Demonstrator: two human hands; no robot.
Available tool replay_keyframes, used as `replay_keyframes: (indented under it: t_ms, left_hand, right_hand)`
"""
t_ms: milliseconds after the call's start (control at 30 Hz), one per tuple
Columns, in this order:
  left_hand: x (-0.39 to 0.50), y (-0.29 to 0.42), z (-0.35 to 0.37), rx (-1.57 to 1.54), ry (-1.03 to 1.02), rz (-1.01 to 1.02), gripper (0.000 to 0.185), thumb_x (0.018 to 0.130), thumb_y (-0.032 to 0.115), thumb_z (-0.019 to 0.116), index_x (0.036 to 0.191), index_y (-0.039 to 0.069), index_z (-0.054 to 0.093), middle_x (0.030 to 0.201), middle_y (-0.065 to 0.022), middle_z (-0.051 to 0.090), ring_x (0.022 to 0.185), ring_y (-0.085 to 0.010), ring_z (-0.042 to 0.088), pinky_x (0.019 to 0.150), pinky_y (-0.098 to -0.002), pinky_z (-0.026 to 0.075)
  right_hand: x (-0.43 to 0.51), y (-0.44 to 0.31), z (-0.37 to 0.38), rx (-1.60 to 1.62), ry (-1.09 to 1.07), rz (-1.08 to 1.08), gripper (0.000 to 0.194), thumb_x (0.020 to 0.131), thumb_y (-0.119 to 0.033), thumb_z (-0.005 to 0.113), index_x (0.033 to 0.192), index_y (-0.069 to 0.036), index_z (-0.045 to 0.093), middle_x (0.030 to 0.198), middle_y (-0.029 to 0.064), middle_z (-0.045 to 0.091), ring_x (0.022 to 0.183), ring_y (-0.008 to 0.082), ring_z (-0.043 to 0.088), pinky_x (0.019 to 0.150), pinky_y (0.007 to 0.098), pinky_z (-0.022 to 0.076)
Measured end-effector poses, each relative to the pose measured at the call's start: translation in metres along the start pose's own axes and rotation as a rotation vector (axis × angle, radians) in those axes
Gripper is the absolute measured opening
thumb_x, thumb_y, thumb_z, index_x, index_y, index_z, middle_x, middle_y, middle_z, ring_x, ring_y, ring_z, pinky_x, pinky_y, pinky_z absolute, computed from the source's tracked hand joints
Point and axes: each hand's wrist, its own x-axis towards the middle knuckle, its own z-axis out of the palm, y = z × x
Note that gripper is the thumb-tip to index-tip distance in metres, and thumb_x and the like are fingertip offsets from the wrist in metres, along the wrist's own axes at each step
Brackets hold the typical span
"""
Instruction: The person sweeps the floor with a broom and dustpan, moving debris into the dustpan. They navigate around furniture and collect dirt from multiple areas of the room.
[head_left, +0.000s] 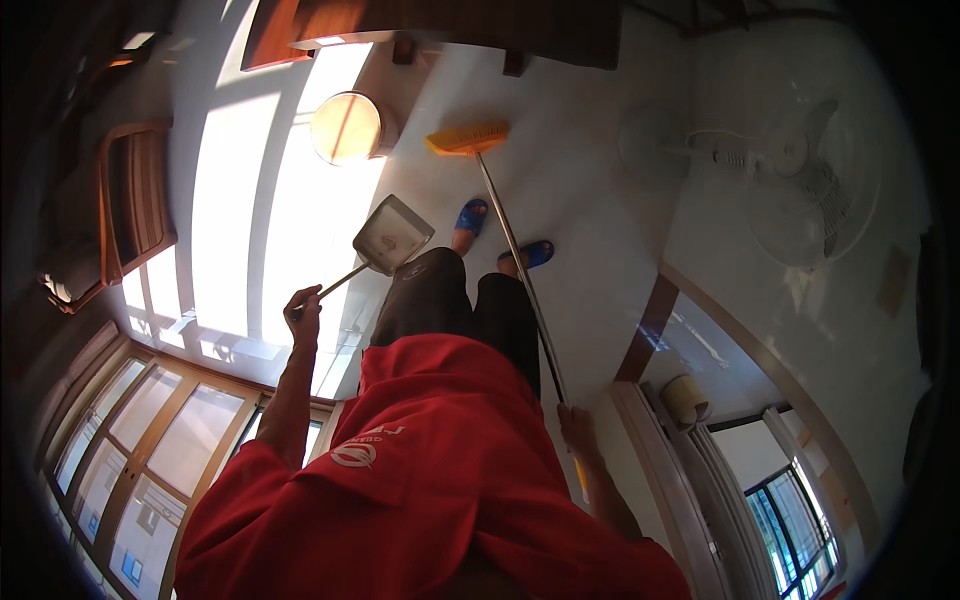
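My left hand (304, 307) is closed round the handle of a long-handled dustpan (392, 234), whose pan hangs left of my knees with a little debris showing in it. On the other side, my right hand (577, 431) grips the metal pole of a broom near its yellow end. The broom's orange head (468, 139) lies on the floor ahead of my feet, beyond the blue slippers (471, 216).
A round stool (346, 128) stands in sunlight left of the broom head. Dark wooden furniture (465, 26) spans the far side, a wooden chair (137, 202) is at left, and a standing fan (789, 154) at right. A doorway (652, 326) opens at lower right.
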Motion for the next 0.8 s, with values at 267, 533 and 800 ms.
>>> replay_keyframes:
  t_ms: [267, 533, 800]
  left_hand:
    - [-0.021, 0.009, 0.002, -0.034, -0.013, -0.038, 0.021, 0.088, 0.005, 0.058, 0.102, 0.003, 0.072, 0.097, -0.0054, 0.072, 0.073, -0.0084, 0.056, 0.066, -0.0248, 0.048]
    - [-0.045, 0.000, -0.014, -0.086, 0.031, -0.095, 0.018, 0.090, 0.007, 0.059, 0.103, 0.004, 0.071, 0.107, -0.0063, 0.071, 0.089, -0.0118, 0.063, 0.073, -0.0275, 0.052]
    - [-0.043, -0.037, 0.014, -0.098, 0.141, -0.090, 0.021, 0.085, 0.002, 0.059, 0.099, 0.002, 0.074, 0.092, -0.0045, 0.073, 0.076, -0.0090, 0.059, 0.071, -0.0240, 0.047]
  right_hand:
    - [0.204, -0.183, 0.027, -0.031, 0.168, -0.310, 0.059, 0.098, -0.044, 0.049, 0.072, 0.007, 0.060, 0.059, 0.0217, 0.060, 0.055, 0.0371, 0.064, 0.059, 0.0464, 0.0504]
    - [0.261, -0.363, 0.038, -0.040, 0.070, -0.154, 0.047, 0.097, -0.035, 0.053, 0.082, 0.009, 0.061, 0.055, 0.0154, 0.059, 0.046, 0.0309, 0.063, 0.049, 0.0378, 0.0557]
    - [0.206, -0.120, -0.026, -0.419, 0.103, -0.304, 0.058, 0.096, -0.045, 0.051, 0.075, 0.008, 0.063, 0.068, 0.0246, 0.063, 0.064, 0.0372, 0.066, 0.062, 0.0476, 0.0507]
